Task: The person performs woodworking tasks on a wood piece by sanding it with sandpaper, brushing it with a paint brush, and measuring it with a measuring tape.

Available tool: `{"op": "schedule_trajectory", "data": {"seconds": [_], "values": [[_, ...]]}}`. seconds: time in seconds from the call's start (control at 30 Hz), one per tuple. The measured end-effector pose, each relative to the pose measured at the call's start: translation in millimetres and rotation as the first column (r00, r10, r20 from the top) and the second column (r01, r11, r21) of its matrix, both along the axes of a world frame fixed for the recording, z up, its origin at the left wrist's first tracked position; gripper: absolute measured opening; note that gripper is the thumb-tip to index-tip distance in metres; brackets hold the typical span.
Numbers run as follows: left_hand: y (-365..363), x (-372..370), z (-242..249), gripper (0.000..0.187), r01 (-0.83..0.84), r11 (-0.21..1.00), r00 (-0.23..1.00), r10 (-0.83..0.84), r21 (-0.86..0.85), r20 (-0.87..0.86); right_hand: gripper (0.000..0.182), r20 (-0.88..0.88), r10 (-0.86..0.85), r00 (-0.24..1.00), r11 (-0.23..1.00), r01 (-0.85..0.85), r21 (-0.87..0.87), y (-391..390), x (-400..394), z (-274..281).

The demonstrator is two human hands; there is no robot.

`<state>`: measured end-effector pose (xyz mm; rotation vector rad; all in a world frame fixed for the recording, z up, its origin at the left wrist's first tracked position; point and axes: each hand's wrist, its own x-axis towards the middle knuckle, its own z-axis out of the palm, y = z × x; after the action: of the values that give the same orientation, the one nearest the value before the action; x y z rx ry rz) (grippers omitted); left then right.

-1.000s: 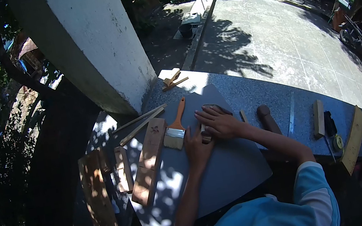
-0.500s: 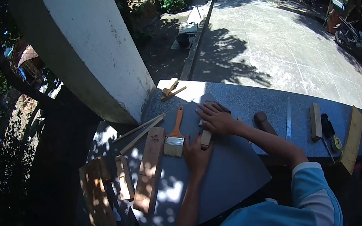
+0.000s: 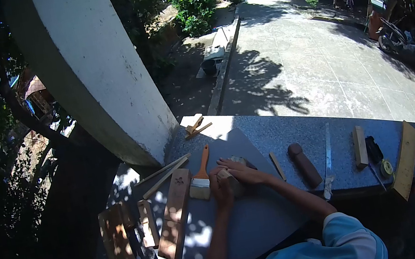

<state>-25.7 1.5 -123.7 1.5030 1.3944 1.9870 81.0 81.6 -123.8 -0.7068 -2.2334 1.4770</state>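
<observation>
My left hand [image 3: 222, 194] is closed around a small light wooden block [image 3: 237, 186] on the dark grey board [image 3: 265, 213]. Palm down, my right hand [image 3: 243, 172] lies across the block's far side, its fingers stretched toward the left fingertips. A brownish piece [image 3: 239, 161] shows just beyond the right hand, mostly covered by it. Left of my hands rests a paintbrush [image 3: 203, 171] with an orange handle and pale bristles. Beside the brush is a long brown wooden block [image 3: 175, 211] with a mark carved near its far end.
Thin wood strips [image 3: 167, 176] and wood offcuts [image 3: 197, 124] lie near the white pillar [image 3: 96, 55]. More wood pieces [image 3: 119, 243] sit at left. On the stone counter [image 3: 274, 135] at right are a dark brown block [image 3: 304, 165], a metal strip [image 3: 328, 161] and a tape measure [image 3: 386, 168].
My right hand has drawn back toward me and in against my left hand, over the light block. The camera view has tilted up slightly.
</observation>
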Motion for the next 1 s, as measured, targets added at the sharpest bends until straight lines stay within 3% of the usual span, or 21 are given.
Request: {"op": "schedule_trajectory", "data": {"seconds": [0.07, 0.17, 0.23, 0.27, 0.37, 0.47, 0.57, 0.6, 0.7, 0.73, 0.87, 0.93, 0.97, 1.0], "values": [[4.5, 11.4, 6.5, 0.055, -0.034, 0.999, 0.996, 0.035, 0.012, -0.08, 0.062, -0.444, -0.068, 0.893, 0.9, -0.136, -0.413, -16.3, -11.4, -3.0], [5.0, 13.6, 15.8, 0.053, -0.113, 0.993, 0.986, 0.107, -0.045, -0.125, 0.058, -0.649, -0.293, 0.702, 0.784, -0.213, -0.583, -26.6, -0.8, 15.3], [15.6, 14.8, 21.3, 0.05, -0.109, 0.992, 0.994, 0.107, -0.069, -0.034, 0.056, -0.737, -0.226, 0.637, 0.824, -0.279, -0.494, -31.8, 5.2, 47.4], [19.2, 17.2, 22.2, 0.048, -0.104, 0.991, 0.994, 0.106, -0.087, 0.017, 0.055, -0.772, -0.197, 0.605, 0.838, -0.304, -0.452, -32.2, 8.3, 55.9], [32.6, 22.4, 14.0, 0.047, -0.077, 0.976, 0.941, 0.139, -0.206, 0.309, 0.049, -0.71, -0.297, 0.639, 0.816, -0.215, -0.536, -12.4, 1.6, 34.6], [46.7, 6.6, -31.7, 0.048, 0.17, 0.939, 0.776, 0.06, -0.299, 0.628, 0.046, -0.563, -0.357, 0.746, 0.784, -0.089, -0.614, 18.7, 0.6, -26.1], [41.6, 6.6, -18.9, 0.049, 0.161, 0.918, 0.899, 0.015, -0.362, 0.438, 0.043, -0.293, -0.228, 0.929, 0.938, 0.128, -0.323, 7.8, 2.4, -12.5], [44.1, 4.1, -17.0, 0.048, 0.174, 0.926, 0.873, 0.013, -0.336, 0.488, 0.053, -0.203, -0.206, 0.957, 0.979, 0.2, -0.051, 8.2, 2.9, -5.8], [42.4, 5.0, -16.6, 0.044, 0.196, 0.952, 0.794, -0.013, -0.235, 0.608, 0.067, -0.12, -0.212, 0.97, 0.936, 0.237, 0.259, -0.5, -10.4, -4.7], [42.7, 3.0, -11.4, 0.042, 0.183, 0.968, 0.782, -0.039, -0.169, 0.622, 0.075, -0.051, -0.171, 0.984, 0.925, 0.178, 0.336, -11.6, -10.0, 7.2], [30.3, 1.0, 7.6, 0.034, 0.104, 0.992, 0.733, -0.128, 0.076, 0.668, 0.07, -0.172, -0.123, 0.978, 0.865, 0.19, 0.465, -55.7, -11.4, 32.7], [26.4, 4.2, 18.2, 0.027, -0.092, 0.996, 0.899, 0.078, 0.012, 0.431, 0.068, -0.393, -0.204, 0.897, 0.973, 0.232, 0.022, -45.6, -19.9, 15.8], [24.9, 7.1, 21.0, 0.024, -0.194, 0.981, 0.937, 0.185, 0.001, 0.296, 0.068, -0.472, -0.277, 0.837, 0.958, 0.201, -0.206, -37.8, -22.8, 4.0], [23.1, 9.1, 17.6, 0.021, -0.135, 0.991, 0.946, 0.125, 0.013, 0.299, 0.067, -0.423, -0.292, 0.858, 0.946, 0.195, -0.26, -29.4, -23.7, -10.1]]}}
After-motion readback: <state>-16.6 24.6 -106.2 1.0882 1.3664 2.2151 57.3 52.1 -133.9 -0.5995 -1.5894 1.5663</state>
